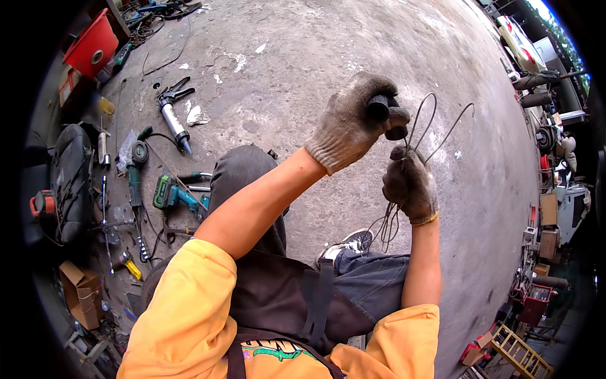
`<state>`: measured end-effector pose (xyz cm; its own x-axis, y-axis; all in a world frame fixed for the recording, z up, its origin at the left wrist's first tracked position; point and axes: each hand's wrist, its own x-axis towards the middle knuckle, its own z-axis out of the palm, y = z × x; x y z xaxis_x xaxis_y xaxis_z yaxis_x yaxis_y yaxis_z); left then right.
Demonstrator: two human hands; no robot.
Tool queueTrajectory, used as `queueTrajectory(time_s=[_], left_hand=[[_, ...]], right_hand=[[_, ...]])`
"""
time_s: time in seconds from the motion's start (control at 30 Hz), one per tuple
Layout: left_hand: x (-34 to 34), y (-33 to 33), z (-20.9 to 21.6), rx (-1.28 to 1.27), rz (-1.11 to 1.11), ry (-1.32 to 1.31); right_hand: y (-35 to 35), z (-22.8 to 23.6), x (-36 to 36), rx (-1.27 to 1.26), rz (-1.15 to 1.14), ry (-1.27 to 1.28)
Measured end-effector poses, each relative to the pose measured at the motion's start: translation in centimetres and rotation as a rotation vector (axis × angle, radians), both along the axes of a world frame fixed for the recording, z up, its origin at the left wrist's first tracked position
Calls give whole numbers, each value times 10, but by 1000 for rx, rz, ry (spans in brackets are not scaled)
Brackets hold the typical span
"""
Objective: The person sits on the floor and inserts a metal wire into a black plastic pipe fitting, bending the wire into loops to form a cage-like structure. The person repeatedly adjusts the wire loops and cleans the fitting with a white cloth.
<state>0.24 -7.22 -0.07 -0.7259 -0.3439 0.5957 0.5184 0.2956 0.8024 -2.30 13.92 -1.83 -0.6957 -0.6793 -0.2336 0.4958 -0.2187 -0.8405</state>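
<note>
Both my hands wear dirty knitted work gloves and are raised over the concrete floor in front of my knees. My left hand (356, 120) is closed around a small black cylindrical piece (378, 110), whose dark round ends stick out by the thumb; its exact kind cannot be made out. Just below and to the right, my right hand (410, 183) grips a bundle of thin grey wire (453, 131). A loop and a hooked end rise above that fist, and more loops hang under it. The black piece is very near the wire's upper part; whether they touch is unclear.
On the floor at left lie a caulking gun (172, 119), an angle grinder (135, 165), a green cordless power tool (165, 192) and a yellow-handled tool (132, 268). A black seat (71, 183) and cardboard box (82, 295) stand farther left. Clutter and a yellow ladder (519, 354) line the right.
</note>
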Motion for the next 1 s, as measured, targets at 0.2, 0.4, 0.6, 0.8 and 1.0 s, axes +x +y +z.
queueTrajectory(time_s=[0.2, 0.4, 0.6, 0.8, 1.0], left_hand=[[-5, -27, 6, 113, 122, 26], [-36, -86, 4, -322, 298, 227], [-52, -71, -5, -455, 203, 206], [-61, -59, -23, -252, 27, -23], [-55, -46, -20, -222, -112, -42]], right_hand=[[-1, 7, 0, 213, -108, 55], [-15, 29, 34, 514, -581, 553], [-39, 50, 54, 587, -614, 1497], [-33, 61, 55, 807, -531, 1539], [-30, 57, 57, 931, -477, 1452]])
